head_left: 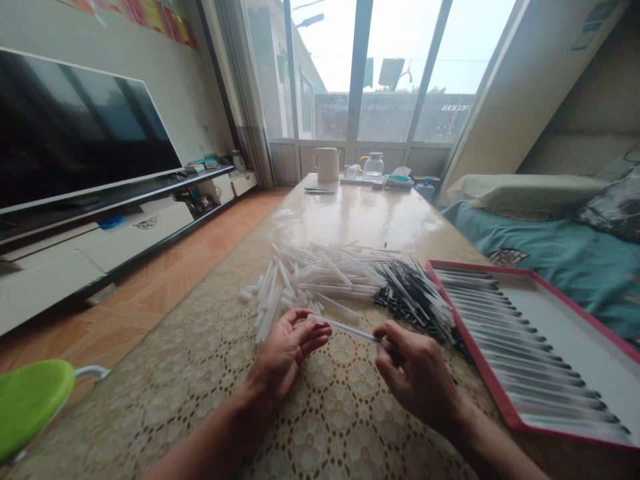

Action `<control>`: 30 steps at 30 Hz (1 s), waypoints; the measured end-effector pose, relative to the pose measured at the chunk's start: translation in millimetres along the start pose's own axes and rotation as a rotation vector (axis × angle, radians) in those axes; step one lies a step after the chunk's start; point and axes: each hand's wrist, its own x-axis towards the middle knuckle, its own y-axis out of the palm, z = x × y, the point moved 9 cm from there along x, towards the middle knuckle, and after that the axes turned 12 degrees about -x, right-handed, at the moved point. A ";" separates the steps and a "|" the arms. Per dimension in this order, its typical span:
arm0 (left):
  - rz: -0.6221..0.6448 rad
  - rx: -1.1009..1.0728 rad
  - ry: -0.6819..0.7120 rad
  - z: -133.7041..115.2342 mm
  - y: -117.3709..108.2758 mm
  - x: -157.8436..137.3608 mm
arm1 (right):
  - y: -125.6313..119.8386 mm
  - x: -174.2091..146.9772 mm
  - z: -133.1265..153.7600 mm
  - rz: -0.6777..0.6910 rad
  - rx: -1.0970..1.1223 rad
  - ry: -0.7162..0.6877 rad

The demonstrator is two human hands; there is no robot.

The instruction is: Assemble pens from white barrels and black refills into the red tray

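A thin white translucent tube (354, 331) spans the space between my two hands, just above the patterned tablecloth (340, 407). My left hand (287, 347) pinches its left end between thumb and fingertips. Around its right end the fingers of my right hand (414, 365) are curled; what lies inside that grip is partly hidden. Just beyond my hands is a loose heap of white tubes (320, 268). Beside it, behind my right hand, lie thin black sticks (411, 288) with dark ends, heaped together.
At right, a shallow box with a red rim (475, 353) holds a row of clear tubes with dark tips (535, 353). A white jug (327, 165), a glass pitcher (373, 167) and a tissue pack (399, 177) stand at the table's far end. A green stool (35, 407) is at left.
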 end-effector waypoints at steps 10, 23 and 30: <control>0.124 0.095 -0.012 4.9 9.8 -3.4 | 14.5 0.9 3.7 0.084 -0.040 -0.107; 0.304 0.563 0.098 13.5 23.7 -11.1 | 22.4 -2.1 12.1 0.113 -0.214 -0.247; 0.336 0.494 0.039 23.3 21.6 -8.5 | 10.2 -3.8 25.0 -0.029 -0.340 -0.298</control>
